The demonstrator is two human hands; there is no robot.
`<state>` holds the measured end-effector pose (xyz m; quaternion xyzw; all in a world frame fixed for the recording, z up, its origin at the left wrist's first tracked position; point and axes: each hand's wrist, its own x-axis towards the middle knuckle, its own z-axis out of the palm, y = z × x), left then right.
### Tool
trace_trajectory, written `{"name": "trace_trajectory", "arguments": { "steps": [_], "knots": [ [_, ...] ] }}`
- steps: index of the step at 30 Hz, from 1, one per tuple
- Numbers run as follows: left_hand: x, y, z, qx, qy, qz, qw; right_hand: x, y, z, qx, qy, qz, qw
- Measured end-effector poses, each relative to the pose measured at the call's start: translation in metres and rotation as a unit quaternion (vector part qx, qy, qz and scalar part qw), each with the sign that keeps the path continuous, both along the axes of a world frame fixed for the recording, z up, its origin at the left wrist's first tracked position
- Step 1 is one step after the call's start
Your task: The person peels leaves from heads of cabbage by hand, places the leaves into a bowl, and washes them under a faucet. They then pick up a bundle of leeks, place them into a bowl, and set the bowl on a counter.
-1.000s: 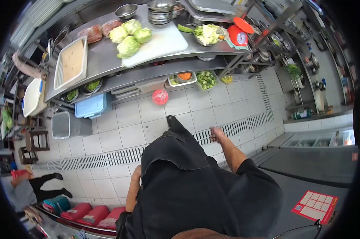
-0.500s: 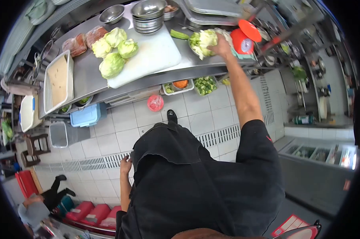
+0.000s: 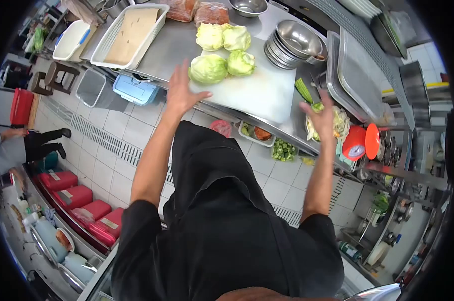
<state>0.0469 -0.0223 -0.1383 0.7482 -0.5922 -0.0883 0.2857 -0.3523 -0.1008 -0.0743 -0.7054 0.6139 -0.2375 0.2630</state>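
Both hands are raised over the steel counter's front edge. My left hand (image 3: pixel 183 92) is spread with nothing in it, just left of a pale green cabbage (image 3: pixel 208 69). More heads (image 3: pixel 241 63) sit beside it on the white cutting board (image 3: pixel 257 98). My right hand (image 3: pixel 321 115) has its fingers apart and holds nothing; it is over the left part of a bowl of pale leaves (image 3: pixel 340 123), which it partly hides. A green ridged vegetable (image 3: pixel 303 90) lies between the board and that bowl.
Stacked metal bowls (image 3: pixel 299 40) stand behind the board, with metal trays (image 3: pixel 357 70) to their right. A red scale (image 3: pixel 355 143) is at the right. White basket (image 3: pixel 129 35) and wrapped meat (image 3: pixel 212 13) are at the left. Another person (image 3: pixel 9 150) is at the far left.
The view has turned, so the counter appears shifted. My left hand has risen from my side to the counter. My right hand has come away from the leaves in the bowl and opened.
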Motion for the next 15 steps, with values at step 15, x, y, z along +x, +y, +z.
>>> {"name": "trace_trajectory", "arguments": {
  "steps": [15],
  "knots": [
    [0.139, -0.041, -0.024, 0.049, 0.039, 0.207, 0.976, 0.367, -0.064, -0.097, 0.115, -0.272, 0.119, 0.948]
  ]
}}
